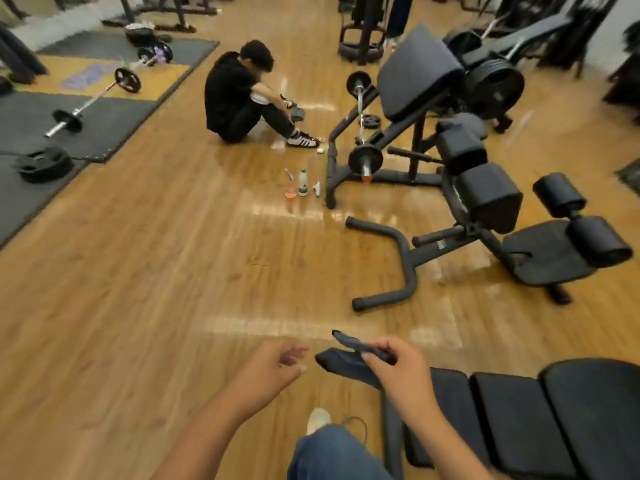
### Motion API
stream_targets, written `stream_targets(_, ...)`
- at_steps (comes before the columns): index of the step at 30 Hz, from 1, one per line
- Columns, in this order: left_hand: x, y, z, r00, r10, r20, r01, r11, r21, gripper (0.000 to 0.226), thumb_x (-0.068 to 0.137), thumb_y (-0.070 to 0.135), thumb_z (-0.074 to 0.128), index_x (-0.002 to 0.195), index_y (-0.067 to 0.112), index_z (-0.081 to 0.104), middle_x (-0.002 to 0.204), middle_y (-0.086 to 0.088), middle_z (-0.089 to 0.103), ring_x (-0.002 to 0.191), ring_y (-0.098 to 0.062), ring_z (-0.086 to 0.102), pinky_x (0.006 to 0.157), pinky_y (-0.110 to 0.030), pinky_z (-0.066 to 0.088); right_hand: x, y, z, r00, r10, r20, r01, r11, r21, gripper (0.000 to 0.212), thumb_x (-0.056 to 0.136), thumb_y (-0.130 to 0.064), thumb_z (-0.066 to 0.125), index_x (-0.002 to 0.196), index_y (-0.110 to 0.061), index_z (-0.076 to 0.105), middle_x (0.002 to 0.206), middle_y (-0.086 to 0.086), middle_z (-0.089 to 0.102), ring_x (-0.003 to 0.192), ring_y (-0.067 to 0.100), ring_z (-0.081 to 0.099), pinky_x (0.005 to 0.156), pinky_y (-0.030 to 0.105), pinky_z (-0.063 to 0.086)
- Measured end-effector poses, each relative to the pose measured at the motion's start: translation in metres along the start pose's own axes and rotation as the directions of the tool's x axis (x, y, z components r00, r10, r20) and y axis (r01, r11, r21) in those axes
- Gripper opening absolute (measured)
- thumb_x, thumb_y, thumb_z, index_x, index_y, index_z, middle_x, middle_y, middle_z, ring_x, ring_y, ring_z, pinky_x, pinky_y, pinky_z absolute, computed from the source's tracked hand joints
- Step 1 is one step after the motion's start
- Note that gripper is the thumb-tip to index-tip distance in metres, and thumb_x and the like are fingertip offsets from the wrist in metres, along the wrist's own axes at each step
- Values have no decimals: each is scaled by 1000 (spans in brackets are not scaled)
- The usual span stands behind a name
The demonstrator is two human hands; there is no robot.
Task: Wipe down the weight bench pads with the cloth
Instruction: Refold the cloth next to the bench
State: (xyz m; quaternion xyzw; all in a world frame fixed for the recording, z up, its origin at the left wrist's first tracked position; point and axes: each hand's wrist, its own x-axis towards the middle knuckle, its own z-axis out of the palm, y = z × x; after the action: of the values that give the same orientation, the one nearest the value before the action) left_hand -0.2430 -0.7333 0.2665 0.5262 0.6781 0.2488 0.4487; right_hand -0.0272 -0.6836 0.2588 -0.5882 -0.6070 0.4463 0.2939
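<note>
While our right hand (398, 363) pinches the dark blue cloth (341, 362) just left of the black padded weight bench (526, 410) — its long axis running rightward — our left hand (273, 368) hangs loosely spread, farther away.

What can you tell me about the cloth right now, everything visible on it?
The cloth is dark blue-grey and looks like soft, limp fabric, bunched rather than spread flat. The right hand holds it, fingers pinching its upper fold, so one end sticks up to the left while the rest sags below the hand. It hangs in the air above the wooden floor, just left of the near bench pad, apparently not on it yet. The left hand is open beside it, not touching.
</note>
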Motion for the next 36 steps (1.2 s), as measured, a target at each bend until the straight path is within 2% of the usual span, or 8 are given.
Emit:
stream_targets(4,76,23,-17,997,68,19,-70,995,69,32,86,20,65,117,24,59,110,12,63,97,-1,59,88,-26,49,56,-12,2,999,5,-44,-4,1000,23,17,80,-12,69,67,-20,61,66,-6,62,64,1,57,57,14,42)
stream_targets(13,241,110,-41,969,213,123,-237,944,230,40,87,23,64,125,30,54,120,15,52,115,-1,46,98,-23,39,202,-44,-22,997,-55,-46,57,997,53,13,76,-10,69,71,-22,66,71,-8,65,68,2,57,61,15,43)
stream_targets(18,324,140,-32,972,-111,208,149,973,-178,15,87,7,58,97,12,68,85,-6,70,81,-18,65,71,-30,51,266,-47,-46,986,-9,-164,17,999,47,14,75,-10,69,74,-24,67,73,-10,65,73,2,58,63,13,42)
stream_targets(23,414,185,-25,752,-317,578,601,690,-403,44,95,32,47,104,-10,58,91,-23,66,95,-36,63,72,-38,52,330,-47,-75,960,54,-275,-34,996,76,17,75,-5,69,76,-22,70,79,-4,66,78,7,60,67,14,44)
stream_targets(26,468,217,-20,597,-300,744,709,631,-314,58,90,48,47,101,-7,60,74,-20,67,67,-30,65,66,-35,51,363,-53,-93,943,79,-324,-56,995,79,20,74,-2,70,77,-22,70,87,-6,65,87,5,59,75,12,43)
stream_targets(30,530,248,-6,447,-296,844,738,655,-161,43,83,36,62,92,-5,68,89,-21,66,74,-30,63,76,-38,46,398,-59,-110,912,132,-389,-113,991,71,22,74,-6,71,78,-28,71,104,-15,60,105,-3,52,90,13,39)
stream_targets(33,554,271,15,433,-281,857,675,731,-102,16,92,11,52,91,0,63,79,-17,70,62,-23,66,60,-33,51,413,-54,-120,866,189,-464,-173,982,77,20,75,-19,73,86,-35,72,123,-22,52,120,-9,40,98,18,34)
stream_targets(36,570,287,40,423,-244,873,657,746,-110,15,92,0,47,93,0,62,85,-20,70,64,-25,68,52,-31,55,419,-50,-131,736,334,-589,-204,939,277,37,81,-28,69,115,-41,59,132,-34,37,123,-18,29,88,1,30)
